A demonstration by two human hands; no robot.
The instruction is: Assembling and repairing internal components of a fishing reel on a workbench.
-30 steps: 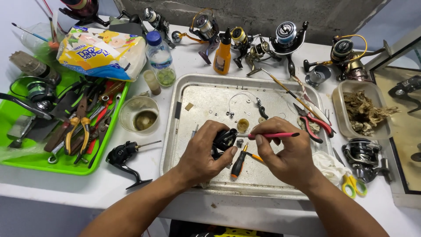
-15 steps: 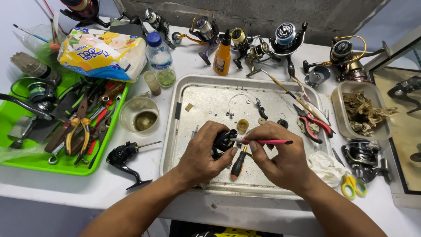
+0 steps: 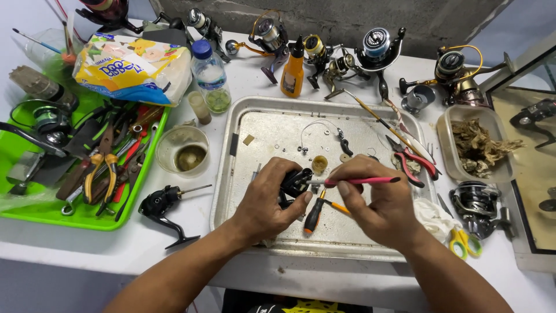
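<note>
My left hand [image 3: 269,203] grips a small black fishing reel part [image 3: 295,181] over the metal tray [image 3: 231,174]. My right hand [image 3: 373,203] holds a thin red-handled tool [image 3: 365,181], its tip touching the black part. Under my hands on the tray lies a black-and-orange screwdriver [image 3: 315,211]. Small washers, screws and a wire bail [image 3: 321,128] are scattered on the tray beyond my hands. Red-handled pliers [image 3: 414,162] rest at the tray's right side.
A green tray [image 3: 35,214] of tools sits at left, a black reel body [image 3: 162,203] and a small cup [image 3: 182,152] beside it. Several reels [image 3: 376,49] line the back, with an orange bottle [image 3: 292,72]. A tub [image 3: 478,148], reel [image 3: 478,200] and scissors [image 3: 463,240] lie at right.
My right hand has drawn the red-handled tool slightly left and closer to the black part. My left hand has hardly moved.
</note>
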